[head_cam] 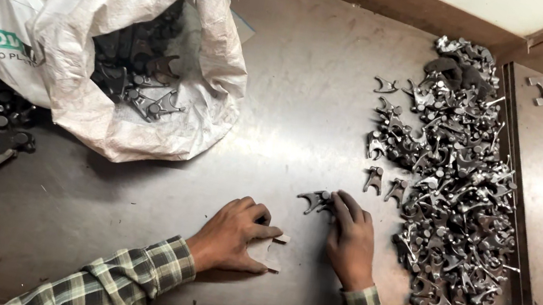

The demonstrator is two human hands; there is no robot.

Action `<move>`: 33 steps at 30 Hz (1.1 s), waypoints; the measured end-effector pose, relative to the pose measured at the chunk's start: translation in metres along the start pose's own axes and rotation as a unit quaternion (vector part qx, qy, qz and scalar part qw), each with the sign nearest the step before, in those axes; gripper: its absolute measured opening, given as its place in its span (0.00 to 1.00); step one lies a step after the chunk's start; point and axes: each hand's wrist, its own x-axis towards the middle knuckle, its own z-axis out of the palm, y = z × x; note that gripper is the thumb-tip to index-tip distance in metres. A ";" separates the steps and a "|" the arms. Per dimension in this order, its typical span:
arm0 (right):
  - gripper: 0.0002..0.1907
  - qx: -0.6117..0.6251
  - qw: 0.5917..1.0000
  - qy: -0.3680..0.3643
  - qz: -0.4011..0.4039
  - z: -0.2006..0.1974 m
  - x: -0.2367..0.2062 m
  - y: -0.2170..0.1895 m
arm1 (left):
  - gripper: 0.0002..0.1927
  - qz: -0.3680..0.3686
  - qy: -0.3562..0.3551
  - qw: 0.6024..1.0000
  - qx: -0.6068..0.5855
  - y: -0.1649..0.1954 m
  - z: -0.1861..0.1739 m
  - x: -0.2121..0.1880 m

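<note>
Closest to the near edge of the dull grey steel table (295, 98), 2 hands in green-and-cream checked sleeves lie low on the metal. The left hand (233, 234) rests knuckles-up with fingers curled loosely and thumb out, touching a small flat pale metal gauge plate (271, 254) with a notch in its edge; it presses on the plate rather than closing around it. The right hand (349, 240) reaches forward, its fingertips pinched on a small dark forked metal casting (314, 200) lying on the table just ahead. To my eye, this step goes best with the plate kept flat and steady while the fork is gripped by its stem, prongs left free. Farther right spreads a heap of similar dark forks (460, 191). At the far left slumps an open white woven sack (78, 32) holding more.
</note>
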 end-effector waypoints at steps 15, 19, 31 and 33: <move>0.21 0.152 0.976 -0.136 0.082 -0.032 -0.051 0.025 | 0.34 -0.018 -0.022 1.000 0.006 -0.003 0.005 0.002; 0.16 0.112 0.982 -0.128 0.080 -0.024 -0.056 0.027 | 0.33 -0.019 -0.020 1.000 0.003 0.000 0.003 0.003; 0.20 0.162 0.981 -0.076 0.077 -0.015 -0.062 -0.006 | 0.34 -0.025 -0.024 0.999 0.004 0.001 0.004 0.003; 0.19 0.174 0.976 -0.069 0.108 -0.010 -0.064 -0.008 | 0.34 -0.024 -0.025 0.999 0.007 0.000 0.004 0.003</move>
